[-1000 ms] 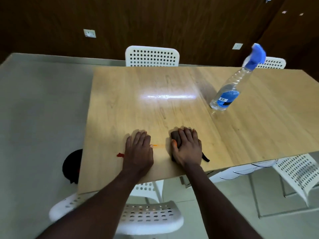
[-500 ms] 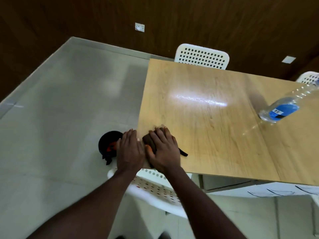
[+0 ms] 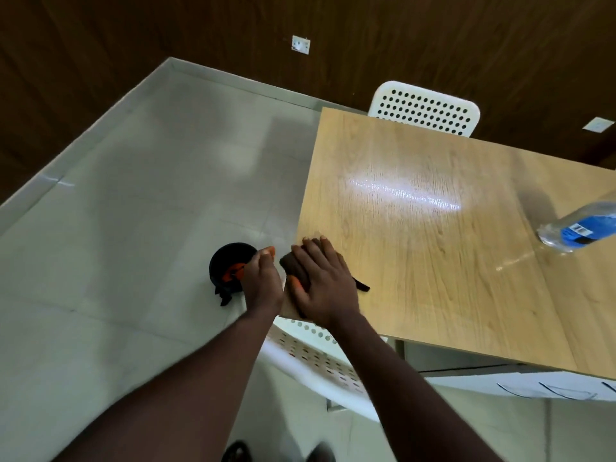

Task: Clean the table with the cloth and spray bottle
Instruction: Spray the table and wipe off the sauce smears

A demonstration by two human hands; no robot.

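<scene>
Right at the near left corner of the table (image 3: 433,261), the dark cloth (image 3: 293,263) was pinned flat under the right hand (image 3: 321,283). The fingers were laid out nearly straight over it with nothing curled around it, a pressing hold judged better suited to dragging debris than to lifting the rag. A loose tail of the cloth was seen lying on the wood beside the palm. The left hand (image 3: 261,281) was held just off the table's edge, close beside the right, with its fingers bent into a cup. An orange scrap (image 3: 270,251) was seen at its fingertips, though whether it was actually pinched could not be told. That cup was judged to be a catcher, set against the lip so bits could be swept into it. On the floor just beyond it, a black bin (image 3: 226,261) was standing with orange bits in it, which would explain why the wiping was steered to this corner. The spray bottle (image 3: 580,228) was parked well apart at the right of the tabletop, out of the cloth's path and touched by neither hand. A white perforated chair (image 3: 320,361) was tucked under the near edge.
</scene>
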